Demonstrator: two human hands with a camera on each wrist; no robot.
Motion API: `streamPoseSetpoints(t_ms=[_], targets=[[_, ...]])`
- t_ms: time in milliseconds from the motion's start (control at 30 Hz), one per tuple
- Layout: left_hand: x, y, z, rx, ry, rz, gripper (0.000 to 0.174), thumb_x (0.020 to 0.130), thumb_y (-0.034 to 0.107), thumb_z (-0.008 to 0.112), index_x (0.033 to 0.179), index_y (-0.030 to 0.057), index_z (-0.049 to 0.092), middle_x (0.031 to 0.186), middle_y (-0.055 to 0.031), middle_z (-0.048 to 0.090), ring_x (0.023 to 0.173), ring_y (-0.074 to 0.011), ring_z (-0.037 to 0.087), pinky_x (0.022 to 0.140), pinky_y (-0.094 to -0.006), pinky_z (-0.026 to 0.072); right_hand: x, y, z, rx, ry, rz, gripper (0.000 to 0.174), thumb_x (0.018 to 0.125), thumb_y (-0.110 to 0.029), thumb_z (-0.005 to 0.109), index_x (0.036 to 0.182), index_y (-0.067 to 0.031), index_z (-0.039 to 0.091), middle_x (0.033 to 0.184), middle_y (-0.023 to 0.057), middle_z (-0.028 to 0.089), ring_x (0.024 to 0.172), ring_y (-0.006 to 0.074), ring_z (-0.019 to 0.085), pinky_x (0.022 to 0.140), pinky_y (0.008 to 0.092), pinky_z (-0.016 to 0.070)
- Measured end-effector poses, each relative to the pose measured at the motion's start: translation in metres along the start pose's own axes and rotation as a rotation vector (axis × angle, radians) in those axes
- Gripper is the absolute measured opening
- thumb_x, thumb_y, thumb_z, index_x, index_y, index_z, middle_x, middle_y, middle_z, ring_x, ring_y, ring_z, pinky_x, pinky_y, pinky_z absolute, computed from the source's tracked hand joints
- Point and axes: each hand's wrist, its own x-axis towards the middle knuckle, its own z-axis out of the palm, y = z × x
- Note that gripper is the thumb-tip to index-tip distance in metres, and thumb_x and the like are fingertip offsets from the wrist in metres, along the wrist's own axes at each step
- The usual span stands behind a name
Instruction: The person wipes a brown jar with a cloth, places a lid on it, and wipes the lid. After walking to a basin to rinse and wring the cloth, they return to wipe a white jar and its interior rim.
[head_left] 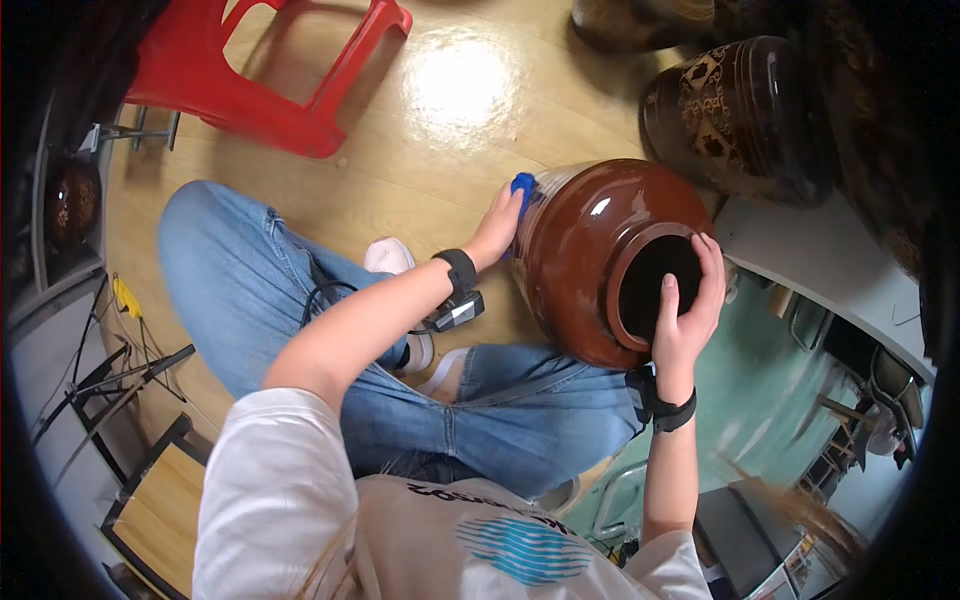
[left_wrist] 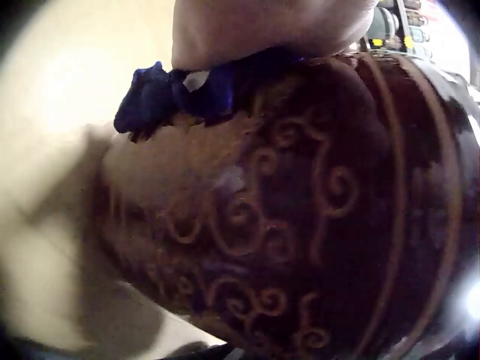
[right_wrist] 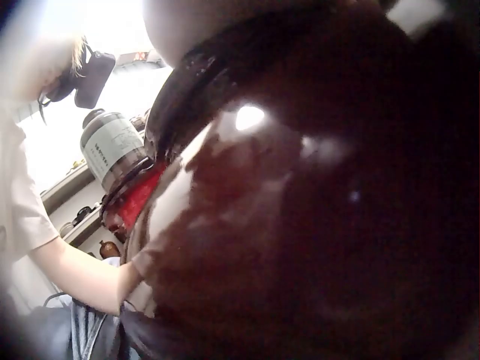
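Observation:
A glossy brown jar point(head_left: 570, 255) leans on its side in the head view, its round dark mouth towards the person. The left hand point(head_left: 495, 230) holds a bunched blue cloth point(head_left: 523, 184) against the jar's far left side; its fingers are partly hidden. In the left wrist view that hand point(left_wrist: 262, 30) lies over the blue cloth point(left_wrist: 142, 97), on the jar's scroll-patterned wall point(left_wrist: 285, 195). The right hand point(head_left: 692, 310) grips the jar's mouth rim, thumb over the opening, fingers curved along the edge. The right wrist view shows the jar's shiny side point(right_wrist: 300, 210) and part of that hand point(right_wrist: 180, 26).
A red plastic stool point(head_left: 300, 115) stands at upper left. Another patterned dark jar point(head_left: 740, 120) stands beyond the held one, at upper right. The person's bent legs point(head_left: 400, 390) are close below the jar. A grey-white surface edge point(head_left: 810, 250) runs along the right.

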Motion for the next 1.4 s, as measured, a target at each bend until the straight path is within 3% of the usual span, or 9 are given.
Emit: streamPoseSetpoints(t_ms=[233, 500, 800, 867, 1100, 1167, 1233, 1333, 1400], targets=[[0.008, -0.018, -0.007, -0.036, -0.011, -0.235, 0.039, 0.095, 0.029, 0.029, 0.12, -0.0001, 0.038, 0.114, -0.0132, 0.047, 0.107, -0.0221, 0.043, 0.095, -0.0321, 0.0319, 0.0, 0.005, 0.0, 0.009, 0.006, 0.007, 0.041, 0.075, -0.008, 0.055, 0.115, -0.0055, 0.05, 0.122, 0.0145, 0.046, 0.114, 0.032, 0.042, 0.097, 0.0383, 0.0303], [0.021, 0.004, -0.004, -0.333, 0.03, -0.441, 0.028, 0.095, 0.026, 0.034, 0.11, 0.0059, 0.045, 0.087, -0.003, 0.052, 0.075, -0.0127, 0.048, 0.074, -0.0272, 0.0419, 0.002, 0.005, -0.001, 0.026, 0.016, 0.03, 0.042, 0.073, -0.008, 0.058, 0.114, -0.0072, 0.051, 0.121, 0.0133, 0.047, 0.112, 0.032, 0.043, 0.095, 0.0387, 0.0329], [0.03, 0.129, 0.022, -0.19, -0.244, -0.364, 0.028, 0.094, 0.021, 0.035, 0.111, 0.0045, 0.05, 0.1, -0.005, 0.056, 0.09, -0.0125, 0.051, 0.081, -0.0271, 0.0412, 0.004, 0.007, -0.004, 0.017, 0.042, 0.003, 0.043, 0.073, -0.012, 0.06, 0.114, -0.0064, 0.051, 0.119, 0.0138, 0.048, 0.111, 0.0316, 0.044, 0.093, 0.0391, 0.0344], [0.03, 0.154, 0.026, -0.111, -0.365, -0.331, 0.031, 0.095, 0.02, 0.035, 0.118, 0.0036, 0.047, 0.113, -0.0063, 0.054, 0.103, -0.0142, 0.049, 0.091, -0.028, 0.0373, 0.006, 0.008, -0.005, 0.066, 0.047, 0.032, 0.044, 0.073, -0.013, 0.06, 0.115, -0.006, 0.05, 0.116, 0.0137, 0.049, 0.109, 0.031, 0.045, 0.093, 0.039, 0.0346], [0.047, 0.173, 0.042, 0.255, -0.499, -0.163, 0.032, 0.094, 0.023, 0.038, 0.118, 0.0037, 0.047, 0.108, -0.0055, 0.055, 0.099, -0.0121, 0.049, 0.088, -0.0257, 0.0373, 0.028, 0.009, -0.002, 0.019, -0.06, 0.221, 0.038, 0.071, -0.013, 0.064, 0.107, -0.0071, 0.053, 0.107, 0.012, 0.051, 0.103, 0.0304, 0.045, 0.089, 0.0393, 0.0354], [0.053, 0.176, 0.043, 0.345, -0.566, -0.13, 0.033, 0.094, 0.024, 0.039, 0.119, 0.0038, 0.047, 0.106, -0.0051, 0.055, 0.096, -0.0112, 0.049, 0.085, -0.0242, 0.0379, 0.029, 0.007, 0.001, -0.181, -0.013, 0.07, 0.036, 0.07, -0.013, 0.065, 0.104, -0.0088, 0.054, 0.104, 0.0111, 0.051, 0.102, 0.0298, 0.045, 0.087, 0.0408, 0.0347], [0.066, 0.172, 0.048, 0.355, -0.575, -0.165, 0.033, 0.094, 0.025, 0.037, 0.117, 0.0045, 0.047, 0.103, -0.0055, 0.056, 0.092, -0.0113, 0.049, 0.082, -0.0249, 0.0394, 0.032, 0.008, 0.001, -0.216, -0.001, 0.053, 0.039, 0.069, -0.012, 0.065, 0.107, -0.0101, 0.054, 0.112, 0.0115, 0.049, 0.108, 0.03, 0.042, 0.092, 0.0422, 0.0323], [0.098, 0.155, 0.058, 0.275, -0.718, -0.464, 0.028, 0.094, 0.025, 0.035, 0.111, 0.0059, 0.047, 0.097, -0.0078, 0.055, 0.085, -0.0121, 0.051, 0.077, -0.0273, 0.0427, 0.041, 0.004, -0.003, -0.225, -0.166, 0.114, 0.042, 0.071, -0.009, 0.061, 0.112, -0.0101, 0.052, 0.128, 0.0126, 0.042, 0.119, 0.0322, 0.037, 0.1, 0.0436, 0.0276], [0.118, 0.137, 0.064, 0.319, -0.763, -0.524, 0.029, 0.094, 0.027, 0.035, 0.111, 0.0061, 0.047, 0.098, -0.0083, 0.055, 0.085, -0.0128, 0.051, 0.076, -0.0281, 0.0434, 0.042, 0.008, -0.004, -0.183, -0.181, 0.129, 0.041, 0.071, -0.009, 0.06, 0.112, -0.0096, 0.053, 0.127, 0.0131, 0.043, 0.119, 0.033, 0.037, 0.099, 0.0438, 0.0284]])
